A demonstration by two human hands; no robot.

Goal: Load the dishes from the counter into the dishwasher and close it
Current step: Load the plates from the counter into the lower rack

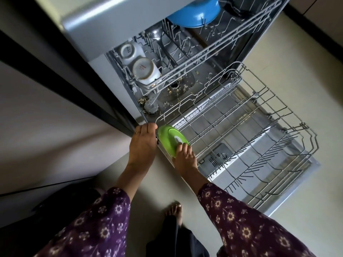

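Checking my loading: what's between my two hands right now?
A green plate, on edge at the lower rack's corner, between the left hand and right hand, shown in the head view.

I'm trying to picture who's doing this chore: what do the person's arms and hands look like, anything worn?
Both arms wear loose purple sleeves printed with pale flowers, the left sleeve and right sleeve ending partway down the forearms. The left hand and right hand are ungloved; a thin ring sits on a left finger.
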